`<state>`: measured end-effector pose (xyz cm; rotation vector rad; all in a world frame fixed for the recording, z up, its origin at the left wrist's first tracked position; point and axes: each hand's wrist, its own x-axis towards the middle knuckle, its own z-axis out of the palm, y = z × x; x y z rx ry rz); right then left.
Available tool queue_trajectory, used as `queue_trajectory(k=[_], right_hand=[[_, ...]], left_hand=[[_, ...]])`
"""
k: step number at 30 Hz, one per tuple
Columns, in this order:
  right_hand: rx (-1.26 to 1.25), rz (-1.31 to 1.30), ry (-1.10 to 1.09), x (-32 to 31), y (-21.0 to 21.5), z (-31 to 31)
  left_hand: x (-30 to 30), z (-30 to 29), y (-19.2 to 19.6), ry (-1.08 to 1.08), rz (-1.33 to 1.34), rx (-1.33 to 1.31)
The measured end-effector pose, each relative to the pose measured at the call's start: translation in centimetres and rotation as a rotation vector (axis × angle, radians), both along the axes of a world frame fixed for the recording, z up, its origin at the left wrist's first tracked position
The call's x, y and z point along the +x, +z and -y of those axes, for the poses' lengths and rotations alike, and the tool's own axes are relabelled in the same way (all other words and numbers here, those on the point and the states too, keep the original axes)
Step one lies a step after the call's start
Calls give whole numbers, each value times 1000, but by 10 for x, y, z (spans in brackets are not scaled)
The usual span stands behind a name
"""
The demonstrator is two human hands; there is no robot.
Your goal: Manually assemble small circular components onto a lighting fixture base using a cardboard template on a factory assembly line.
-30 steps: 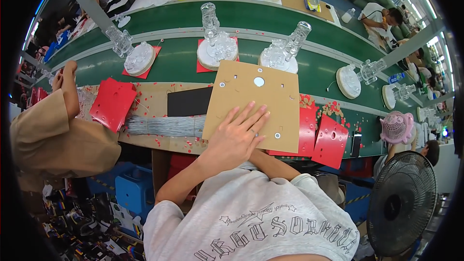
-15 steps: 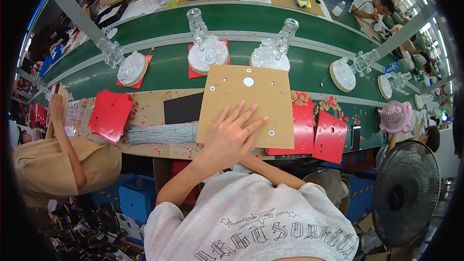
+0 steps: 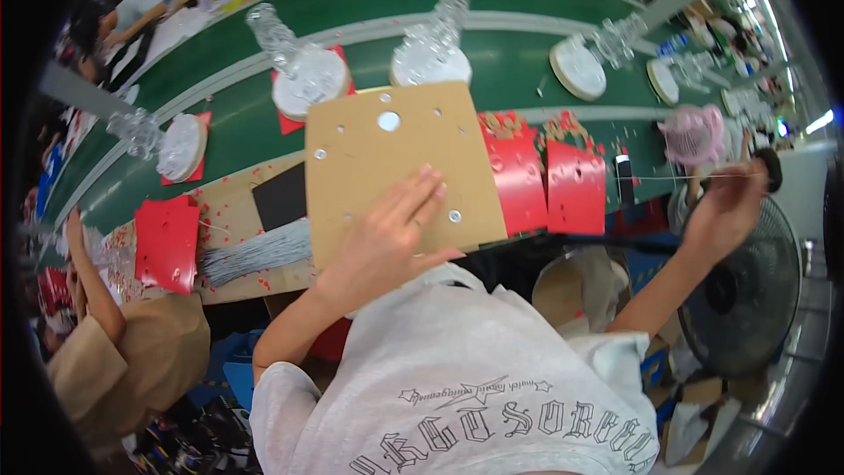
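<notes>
My left hand (image 3: 391, 224) lies flat on a brown square board (image 3: 378, 176), fingers stretched out and pointing up and to the right. The board has one larger round white opening, several small holes and metal-ringed eyelets. Far out to the right, my right hand (image 3: 725, 209) is raised with its fingers drawn together, somewhat blurred. A thin pale thread or wire (image 3: 664, 178) runs level into those fingers from the left; where its other end sits is unclear. What lies under the board is hidden.
Red sheets (image 3: 576, 186) lie right of the board, others (image 3: 167, 244) left. Beside the board are a black sheet (image 3: 280, 196) and a grey wire bundle (image 3: 255, 253). Clear ornaments on round bases (image 3: 312, 84) stand along the green belt (image 3: 369, 51). A pink fan (image 3: 690, 134) and black fan (image 3: 738, 277) are right.
My right hand has come out from under the board and swung far right, with a thin strand at its fingers. My left hand stays on the board. The whole view has turned.
</notes>
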<state>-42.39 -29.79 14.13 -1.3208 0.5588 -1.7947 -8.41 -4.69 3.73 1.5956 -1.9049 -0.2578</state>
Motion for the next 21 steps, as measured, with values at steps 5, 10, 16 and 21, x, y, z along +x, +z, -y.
queue_trajectory(k=[5,10,16,21], right_hand=[[-489,-968,410,94,18,-34],[-723,-1370,684,143,-66,-61],[-912,-1469,596,147,-69,-63],[-962,-1464,662,149,-67,-62]], left_hand=[[1,2,2,45,-50,48],[0,1,6,20,-193,75],[-9,0,0,67,-75,25],[-9,5,-1,83,-29,-14]])
